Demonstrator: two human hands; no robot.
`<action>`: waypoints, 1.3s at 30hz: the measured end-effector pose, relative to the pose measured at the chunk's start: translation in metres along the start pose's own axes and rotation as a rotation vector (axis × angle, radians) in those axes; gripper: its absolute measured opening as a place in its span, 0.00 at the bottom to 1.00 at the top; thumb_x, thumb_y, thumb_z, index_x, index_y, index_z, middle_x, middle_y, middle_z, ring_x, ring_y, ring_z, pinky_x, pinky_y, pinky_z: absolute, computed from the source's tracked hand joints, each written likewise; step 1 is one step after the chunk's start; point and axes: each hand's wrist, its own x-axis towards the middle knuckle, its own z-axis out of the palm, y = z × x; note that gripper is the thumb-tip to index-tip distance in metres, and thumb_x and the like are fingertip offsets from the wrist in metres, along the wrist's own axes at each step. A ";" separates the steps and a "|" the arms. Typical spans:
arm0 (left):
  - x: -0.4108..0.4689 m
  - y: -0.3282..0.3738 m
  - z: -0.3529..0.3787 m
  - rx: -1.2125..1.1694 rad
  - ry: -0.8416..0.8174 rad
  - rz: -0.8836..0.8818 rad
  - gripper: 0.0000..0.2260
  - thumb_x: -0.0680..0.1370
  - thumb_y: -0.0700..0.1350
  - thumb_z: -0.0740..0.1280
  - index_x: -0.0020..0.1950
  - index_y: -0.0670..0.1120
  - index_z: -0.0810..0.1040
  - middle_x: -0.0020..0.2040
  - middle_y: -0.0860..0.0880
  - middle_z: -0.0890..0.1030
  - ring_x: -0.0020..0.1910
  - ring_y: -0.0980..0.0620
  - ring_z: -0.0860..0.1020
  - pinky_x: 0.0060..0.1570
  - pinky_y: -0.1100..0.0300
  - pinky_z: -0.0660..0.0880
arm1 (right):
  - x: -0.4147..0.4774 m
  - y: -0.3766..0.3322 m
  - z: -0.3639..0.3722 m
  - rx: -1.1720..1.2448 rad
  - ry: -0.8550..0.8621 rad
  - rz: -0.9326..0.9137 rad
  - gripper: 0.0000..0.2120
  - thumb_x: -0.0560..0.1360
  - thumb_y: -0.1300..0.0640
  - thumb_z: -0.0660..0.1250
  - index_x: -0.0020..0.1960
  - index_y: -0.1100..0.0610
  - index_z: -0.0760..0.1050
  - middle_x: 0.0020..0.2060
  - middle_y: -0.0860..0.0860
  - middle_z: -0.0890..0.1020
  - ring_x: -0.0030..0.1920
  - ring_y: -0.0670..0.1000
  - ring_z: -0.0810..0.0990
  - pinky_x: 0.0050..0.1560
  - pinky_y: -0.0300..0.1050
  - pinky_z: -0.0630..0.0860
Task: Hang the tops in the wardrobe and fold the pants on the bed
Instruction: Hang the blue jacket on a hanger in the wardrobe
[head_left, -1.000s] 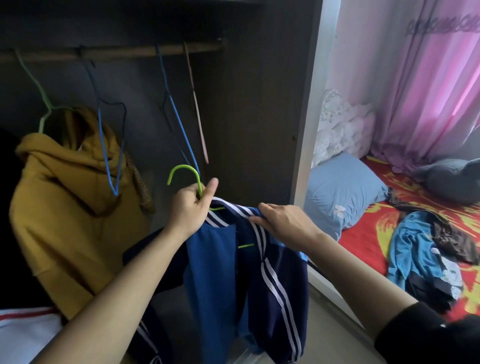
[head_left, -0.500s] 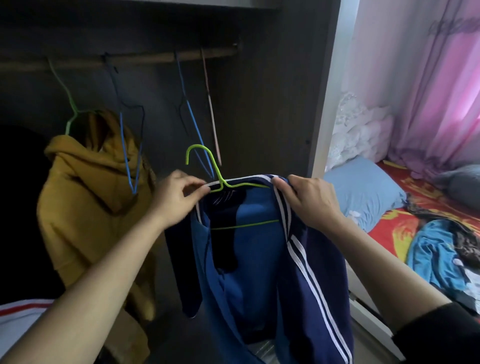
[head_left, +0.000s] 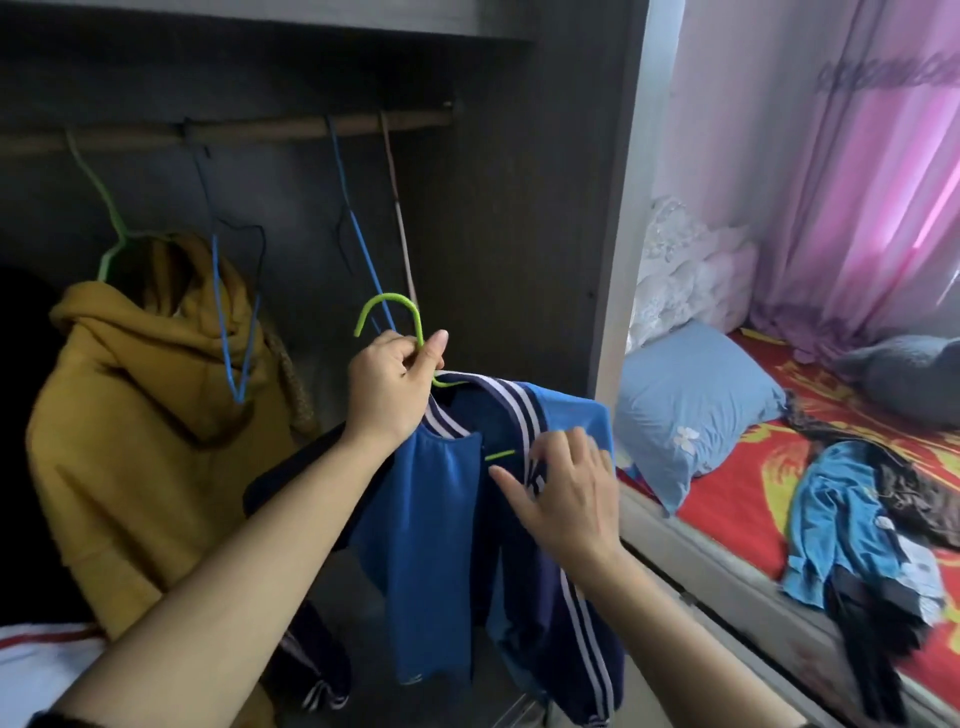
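At the far left we see a mustard hoodie (head_left: 156, 415) hanging on a pale green hanger (head_left: 111, 249) from the wooden rod (head_left: 260, 131) inside the wardrobe (head_left: 519, 234), with a blue wire hanger (head_left: 221, 322) dangling over its hood. Further along the rod hang another blue hanger (head_left: 361, 244) and a thin pinkish hanger (head_left: 399, 218), both bare. Below them our left hand (head_left: 392, 387) has a tight grip on the neck of a bright green hanger (head_left: 389, 304), whose hook stands free under the rod, not on it. The blue jacket (head_left: 441, 519) with white stripes hangs from that hanger, in front of the open wardrobe. Our right hand (head_left: 566, 493) lies on the jacket's striped front, its grip wide, fingers spread and holding nothing. To the right, past the wardrobe's side, is the bed (head_left: 737, 499) with a blue pillow (head_left: 691, 410), a heap of clothes (head_left: 857, 535) on the red sheet, and a pink curtain (head_left: 857, 182) behind.
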 end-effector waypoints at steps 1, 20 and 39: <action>-0.001 0.004 0.001 -0.002 -0.006 0.003 0.16 0.79 0.54 0.66 0.36 0.47 0.83 0.37 0.51 0.79 0.35 0.62 0.76 0.36 0.75 0.66 | -0.011 -0.001 0.008 0.004 -0.119 0.101 0.19 0.72 0.34 0.68 0.46 0.49 0.70 0.41 0.46 0.75 0.43 0.54 0.78 0.41 0.49 0.73; -0.026 -0.035 -0.010 0.068 -0.243 -0.034 0.20 0.81 0.56 0.61 0.32 0.50 0.80 0.38 0.49 0.78 0.37 0.52 0.78 0.45 0.51 0.75 | 0.016 0.004 0.003 0.298 -0.273 0.209 0.17 0.85 0.50 0.55 0.40 0.56 0.66 0.30 0.54 0.74 0.37 0.60 0.77 0.39 0.52 0.68; -0.045 -0.040 0.006 0.103 -0.514 -0.100 0.19 0.83 0.49 0.59 0.40 0.45 0.85 0.40 0.48 0.80 0.42 0.52 0.78 0.46 0.59 0.71 | 0.081 0.002 -0.044 1.627 -0.424 0.956 0.29 0.79 0.39 0.60 0.64 0.63 0.78 0.58 0.60 0.81 0.60 0.60 0.79 0.68 0.57 0.72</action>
